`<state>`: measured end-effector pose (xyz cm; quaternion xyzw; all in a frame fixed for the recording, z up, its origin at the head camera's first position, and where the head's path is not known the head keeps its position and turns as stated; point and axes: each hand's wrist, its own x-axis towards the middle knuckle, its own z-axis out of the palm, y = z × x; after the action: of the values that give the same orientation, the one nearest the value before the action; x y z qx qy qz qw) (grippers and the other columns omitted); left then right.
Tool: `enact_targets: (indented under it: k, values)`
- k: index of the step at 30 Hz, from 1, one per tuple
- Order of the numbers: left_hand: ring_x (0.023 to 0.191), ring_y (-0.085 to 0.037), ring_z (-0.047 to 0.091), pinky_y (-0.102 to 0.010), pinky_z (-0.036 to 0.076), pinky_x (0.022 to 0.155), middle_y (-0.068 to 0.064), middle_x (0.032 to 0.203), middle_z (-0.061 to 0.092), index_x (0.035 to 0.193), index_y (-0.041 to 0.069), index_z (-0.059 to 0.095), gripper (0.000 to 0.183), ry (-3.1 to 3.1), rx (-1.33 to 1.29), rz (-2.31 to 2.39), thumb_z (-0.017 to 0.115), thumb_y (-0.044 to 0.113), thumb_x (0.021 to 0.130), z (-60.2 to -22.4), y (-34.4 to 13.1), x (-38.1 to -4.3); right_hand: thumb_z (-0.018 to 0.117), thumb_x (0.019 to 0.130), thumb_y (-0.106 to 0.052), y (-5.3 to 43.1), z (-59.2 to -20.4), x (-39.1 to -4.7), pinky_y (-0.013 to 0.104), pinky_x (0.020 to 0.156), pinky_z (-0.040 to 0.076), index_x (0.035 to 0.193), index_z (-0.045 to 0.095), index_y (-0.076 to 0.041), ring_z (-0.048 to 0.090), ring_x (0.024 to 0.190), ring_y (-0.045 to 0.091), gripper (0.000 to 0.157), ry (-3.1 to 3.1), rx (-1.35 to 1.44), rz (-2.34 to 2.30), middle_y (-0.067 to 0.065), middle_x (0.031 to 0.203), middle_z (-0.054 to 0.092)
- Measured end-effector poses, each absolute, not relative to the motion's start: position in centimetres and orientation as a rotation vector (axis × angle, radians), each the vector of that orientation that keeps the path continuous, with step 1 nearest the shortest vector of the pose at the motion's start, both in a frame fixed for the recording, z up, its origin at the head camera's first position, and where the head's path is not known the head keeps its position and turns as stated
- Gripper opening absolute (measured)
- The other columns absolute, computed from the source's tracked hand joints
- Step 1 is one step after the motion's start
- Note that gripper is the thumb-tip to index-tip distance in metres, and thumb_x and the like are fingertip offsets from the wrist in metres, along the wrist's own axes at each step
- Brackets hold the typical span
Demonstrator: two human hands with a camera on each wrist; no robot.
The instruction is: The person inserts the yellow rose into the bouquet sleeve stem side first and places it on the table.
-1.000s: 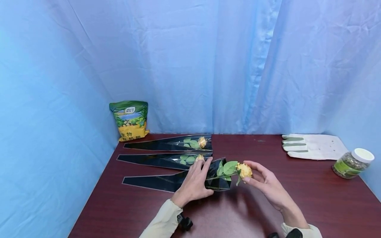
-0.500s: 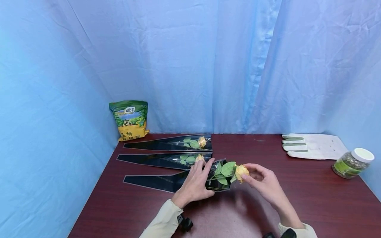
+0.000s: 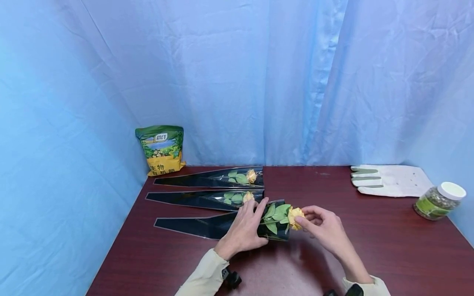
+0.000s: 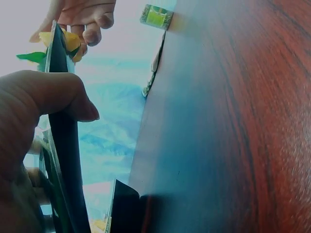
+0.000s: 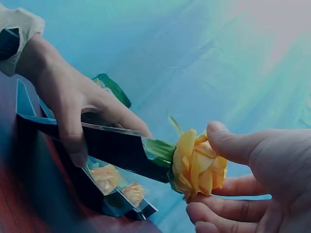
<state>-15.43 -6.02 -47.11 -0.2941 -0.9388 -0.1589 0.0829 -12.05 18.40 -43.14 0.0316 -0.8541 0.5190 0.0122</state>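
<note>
A yellow rose (image 3: 296, 218) with green leaves (image 3: 275, 216) lies partly inside a black flower sleeve (image 3: 192, 227), its bloom just past the sleeve's wide end. My right hand (image 3: 326, 230) pinches the bloom between thumb and fingers; the right wrist view shows the rose (image 5: 197, 165) close up. With my left hand (image 3: 244, 228) I grip the sleeve near its wide end, thumb on the near side and fingers over the far side. In the left wrist view the sleeve (image 4: 65, 145) stands edge-on, clear of the table. The stem inside is mostly hidden.
Behind lie two more black sleeves, a middle one (image 3: 185, 196) and a far one (image 3: 185, 181), each with a yellow rose inside. A fertilizer bag (image 3: 163, 150) stands back left. At right are a white glove (image 3: 400, 181) and a lidded jar (image 3: 438, 201) on the table (image 3: 389, 238).
My right hand has moved left with the rose, and the leaves and stem have slid deeper into the sleeve. My left hand has kept its grip, almost still.
</note>
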Motion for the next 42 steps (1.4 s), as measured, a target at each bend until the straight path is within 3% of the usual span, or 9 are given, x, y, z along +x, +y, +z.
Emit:
enact_targets:
  k: [9,18,25,32,38,42]
  values:
    - [0.103,-0.017,0.046,-0.031,0.041,0.090,-0.002,0.112,0.048,0.157,0.014,0.029,0.114,-2.781,-0.890,-0.449,0.089,0.037,0.063,-47.0,-6.0,-15.3,0.078,0.084,-0.007,18.5,-43.5,-12.0,0.019,0.077,0.058,0.125,0.065,0.001,0.068,0.088,-0.004,0.044,-2.530,0.429,1.661,0.021,0.109,0.073]
    - [0.098,-0.015,0.043,-0.027,0.036,0.085,-0.001,0.111,0.047,0.157,0.014,0.028,0.114,-2.795,-0.908,-0.450,0.089,0.038,0.064,-47.0,-5.9,-15.2,0.077,0.088,-0.023,17.5,-43.4,-12.0,0.022,0.065,0.055,0.103,0.067,-0.007,0.067,0.070,0.002,0.024,-2.630,0.195,1.582,0.006,0.084,0.075]
    - [0.098,-0.015,0.042,-0.026,0.035,0.085,-0.001,0.111,0.047,0.157,0.014,0.028,0.114,-2.796,-0.910,-0.441,0.089,0.040,0.065,-46.9,-5.9,-15.2,0.077,0.086,-0.011,17.4,-43.8,-11.9,0.022,0.066,0.057,0.110,0.070,-0.004,0.066,0.077,-0.003,0.026,-2.558,0.351,1.532,0.011,0.093,0.076]
    - [0.099,-0.014,0.042,-0.026,0.034,0.084,-0.001,0.111,0.046,0.158,0.015,0.028,0.113,-2.812,-0.914,-0.439,0.089,0.042,0.066,-46.9,-5.8,-15.1,0.076,0.088,-0.030,16.7,-43.6,-11.9,0.023,0.062,0.055,0.105,0.070,-0.008,0.071,0.068,0.011,0.028,-2.740,0.083,1.569,0.004,0.084,0.077]
    - [0.098,-0.014,0.041,-0.026,0.034,0.083,-0.001,0.111,0.046,0.158,0.015,0.027,0.112,-2.810,-0.912,-0.450,0.088,0.041,0.068,-46.9,-5.9,-15.1,0.076,0.088,-0.017,16.6,-44.0,-11.9,0.022,0.069,0.057,0.113,0.072,-0.007,0.069,0.076,0.001,0.027,-2.642,0.292,1.541,0.008,0.094,0.077]
    - [0.096,-0.013,0.040,-0.025,0.032,0.082,0.000,0.110,0.046,0.158,0.014,0.028,0.111,-2.806,-0.916,-0.443,0.088,0.041,0.068,-46.9,-5.9,-15.1,0.075,0.088,-0.013,16.5,-44.1,-11.8,0.023,0.064,0.057,0.112,0.069,-0.004,0.070,0.073,0.002,0.026,-2.607,0.289,1.613,0.011,0.093,0.078]
